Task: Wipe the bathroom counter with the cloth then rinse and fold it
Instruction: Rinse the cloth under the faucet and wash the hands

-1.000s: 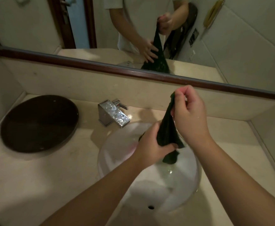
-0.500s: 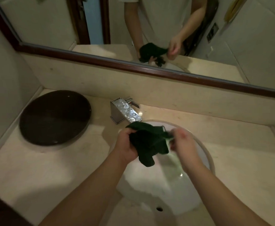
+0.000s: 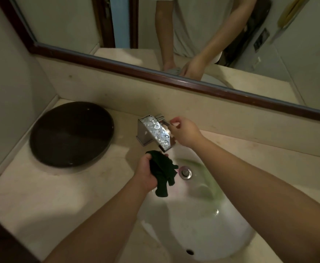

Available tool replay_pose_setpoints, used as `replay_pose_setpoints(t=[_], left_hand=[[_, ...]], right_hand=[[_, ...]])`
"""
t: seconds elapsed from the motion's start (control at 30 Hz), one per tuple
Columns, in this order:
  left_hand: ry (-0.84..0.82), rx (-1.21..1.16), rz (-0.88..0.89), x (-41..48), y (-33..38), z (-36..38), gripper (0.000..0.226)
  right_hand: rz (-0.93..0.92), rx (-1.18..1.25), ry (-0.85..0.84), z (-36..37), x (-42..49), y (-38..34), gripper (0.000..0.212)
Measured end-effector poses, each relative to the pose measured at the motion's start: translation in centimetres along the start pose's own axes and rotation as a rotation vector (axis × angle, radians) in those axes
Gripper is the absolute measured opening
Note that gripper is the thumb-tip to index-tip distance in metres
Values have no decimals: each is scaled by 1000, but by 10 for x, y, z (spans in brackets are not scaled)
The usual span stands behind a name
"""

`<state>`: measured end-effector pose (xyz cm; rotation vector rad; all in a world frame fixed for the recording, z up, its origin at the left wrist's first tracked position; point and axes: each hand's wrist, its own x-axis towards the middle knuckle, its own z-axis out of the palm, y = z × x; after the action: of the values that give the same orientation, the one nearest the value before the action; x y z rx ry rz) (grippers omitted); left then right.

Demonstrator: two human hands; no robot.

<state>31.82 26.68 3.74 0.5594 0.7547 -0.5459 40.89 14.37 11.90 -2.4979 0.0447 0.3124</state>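
Left hand fingers clamp the bunched cloth under the tap, ready for rinsing. Right hand fingers pinch its lever.

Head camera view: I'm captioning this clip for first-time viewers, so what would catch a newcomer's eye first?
The dark green cloth, bunched in the left hand, stands out against the white sink basin, just below the chrome faucet. Beside the faucet, the right hand has its fingertips at the lever. At far left, a large dark round tray sits on the beige counter.
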Motion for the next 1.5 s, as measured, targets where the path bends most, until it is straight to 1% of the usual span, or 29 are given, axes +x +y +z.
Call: replay_pose_setpoints(t=[0.07, 0.17, 0.2, 0.27, 0.33, 0.37, 0.4, 0.43, 0.47, 0.53, 0.57, 0.6, 0.67, 0.7, 0.77, 0.87, 0.93, 0.97, 1.03, 1.1, 1.13, 1.2, 1.27, 1.3, 1.37, 1.4, 1.5], left_hand=[[7, 12, -11, 4, 2, 6, 37], [11, 5, -18, 8, 3, 15, 32], [14, 6, -13, 9, 4, 18, 31], [14, 22, -3, 11, 3, 23, 30], [13, 61, 0, 12, 4, 28, 28], [15, 75, 0, 13, 4, 29, 29], [15, 92, -10, 14, 4, 31, 31], [-2, 85, -16, 17, 4, 32, 33], [-8, 61, -12, 18, 4, 33, 33], [8, -3, 43, 19, 3, 35, 33], [19, -25, 66, 20, 1, 36, 33], [44, -36, 85, 19, -1, 37, 34], [92, -64, 122, 18, -6, 38, 36], [110, -78, 138, 18, -8, 37, 37], [120, -69, 163, 19, -9, 38, 38], [113, -51, 213, 18, -5, 42, 37], [78, -47, 234, 20, -1, 41, 36], [61, -51, 241, 19, 1, 41, 36], [15, -104, 250, 21, 2, 41, 35], [-6, -172, 238, 22, 3, 44, 37], [6, -179, 238, 24, 2, 45, 37], [5, -205, 219, 25, 1, 49, 34], [38, -184, 205, 31, 0, 53, 28], [83, -150, 206, 31, -1, 55, 25], [170, -73, 217, 37, -3, 58, 18], [194, -50, 229, 40, -4, 59, 16], [178, 52, 201, 35, -9, 64, 23]], right_hand=[[-41, -111, 34, 7, 8, -1, 28], [-65, -215, 81, 7, 15, 2, 27], [-59, -214, 91, 7, 19, 4, 28], [-38, -125, 113, 10, 23, 9, 26], [-6, 26, 166, 14, 19, 14, 24], [41, 97, 197, 18, 13, 19, 26], [127, 163, 218, 22, 2, 23, 30], [250, 249, 208, 30, -9, 31, 36], [410, 401, 153, 41, -19, 42, 43], [761, 828, -20, 67, -40, 55, 55], [853, 975, -77, 80, -49, 58, 62], [884, 1088, -105, 93, -53, 63, 66], [853, 1283, -118, 113, -58, 62, 61], [832, 1369, -81, 121, -59, 59, 57], [779, 1447, 61, 126, -58, 48, 55], [700, 1397, 212, 128, -56, 39, 55], [686, 1346, 268, 127, -56, 35, 43], [700, 1300, 287, 125, -56, 33, 39], [721, 1111, 328, 121, -55, 34, 42], [672, 966, 337, 116, -54, 39, 30], [671, 943, 331, 113, -53, 40, 25], [723, 939, 324, 106, -52, 46, 26], [696, 908, 299, 101, -50, 49, 30], [682, 873, 293, 99, -50, 49, 32], [695, 775, 358, 94, -52, 51, 36], [700, 768, 352, 90, -54, 50, 38], [711, 784, 340, 87, -53, 50, 38]])
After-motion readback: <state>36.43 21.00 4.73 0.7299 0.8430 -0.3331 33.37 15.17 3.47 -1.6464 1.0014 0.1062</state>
